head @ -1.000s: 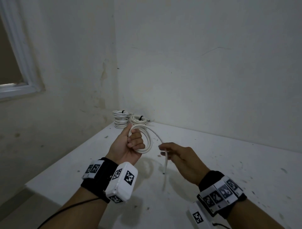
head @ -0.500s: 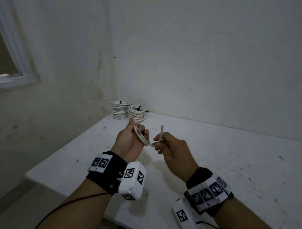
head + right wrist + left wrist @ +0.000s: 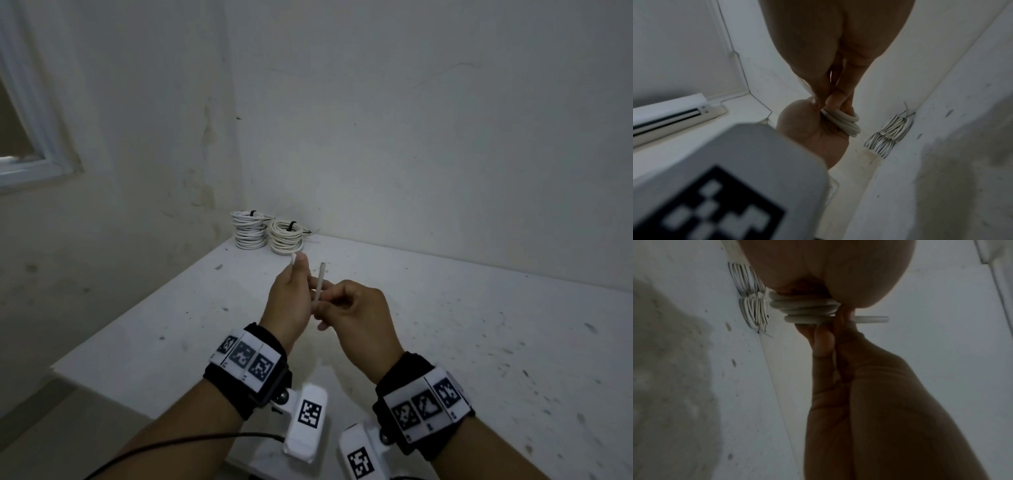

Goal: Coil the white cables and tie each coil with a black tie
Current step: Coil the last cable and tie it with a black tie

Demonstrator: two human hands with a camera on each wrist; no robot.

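Since the earlier frame, the loose cable end (image 3: 321,281) has been raised upright, pinched by the right hand (image 3: 356,313). A small white coil (image 3: 803,307) is gripped in the left hand (image 3: 289,301), untied. Two tied stacks (image 3: 267,231) sit on the surface (image 3: 445,325) at twelve o'clock.

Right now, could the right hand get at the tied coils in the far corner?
Probably not yet: the right hand pinches the cable end of the coil the left hand grips; nothing blocks the tied coils.

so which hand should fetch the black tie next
Probably the right hand: it only pinches the loose cable end, while the left hand grips the whole coil. No loose tie is in view.
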